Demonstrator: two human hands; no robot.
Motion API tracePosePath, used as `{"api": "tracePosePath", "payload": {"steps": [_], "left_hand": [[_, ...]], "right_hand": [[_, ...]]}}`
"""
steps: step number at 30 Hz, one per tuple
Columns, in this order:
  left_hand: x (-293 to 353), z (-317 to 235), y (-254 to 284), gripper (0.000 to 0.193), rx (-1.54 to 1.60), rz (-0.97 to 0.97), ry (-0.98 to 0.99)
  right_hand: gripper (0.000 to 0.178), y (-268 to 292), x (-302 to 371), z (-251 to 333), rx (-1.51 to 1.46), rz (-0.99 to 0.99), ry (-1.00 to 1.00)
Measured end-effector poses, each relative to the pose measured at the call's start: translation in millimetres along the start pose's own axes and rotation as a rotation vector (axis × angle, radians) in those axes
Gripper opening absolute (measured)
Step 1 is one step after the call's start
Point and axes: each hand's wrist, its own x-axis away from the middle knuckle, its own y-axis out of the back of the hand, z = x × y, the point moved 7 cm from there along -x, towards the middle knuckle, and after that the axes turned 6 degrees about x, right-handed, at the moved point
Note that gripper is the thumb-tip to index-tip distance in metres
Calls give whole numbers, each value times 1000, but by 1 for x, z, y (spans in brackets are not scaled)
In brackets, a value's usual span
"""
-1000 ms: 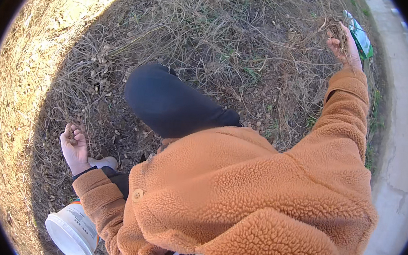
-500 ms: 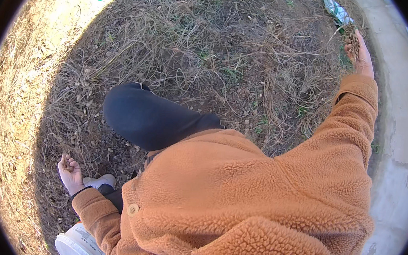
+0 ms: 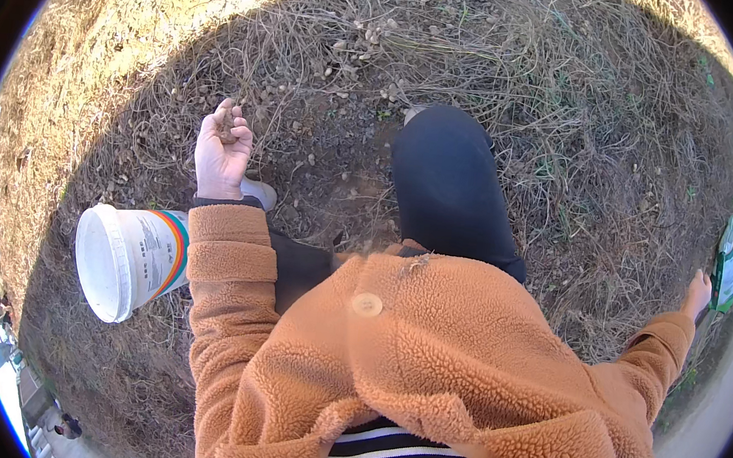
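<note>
Some pods (image 3: 228, 131) in left hand (image 3: 220, 157)

A fuzzy orange-brown coat (image 3: 494, 362) with a pale round button (image 3: 367, 305) is worn with dark trousers (image 3: 449, 184) and, at bottom centre, a white-striped black shirt (image 3: 382, 444).

Right fingers (image 3: 700, 282) — hold unclear; left shoe (image 3: 261, 193) — partly hidden.

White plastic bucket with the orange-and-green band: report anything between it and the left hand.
Nothing visible stands between the left hand, which holds small brown lumps, and the bucket; only thin dry stalks lie there. An orange-brown fleece sleeve overlaps the bucket's base.
</note>
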Motion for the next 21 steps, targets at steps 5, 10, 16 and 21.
{"api": "tracePosePath", "payload": {"steps": [5, 10, 16, 21], "left_hand": [[3, 4, -16, 24, -77, 30, -59], [5, 5, -29, 29, -165, -13, -97], [6, 11, -53, 23, -101, -16, -19], [9, 21, -66, 23, -50, 17, 48]], "right_hand": [[32, -62, 153, 420, -912, 817, 573], [25, -112, 352, 632, -714, 1131, 924], [40, -162, 418, 761, -747, 705, 1161], [69, -203, 432, 792, -278, 469, 1282]]}}
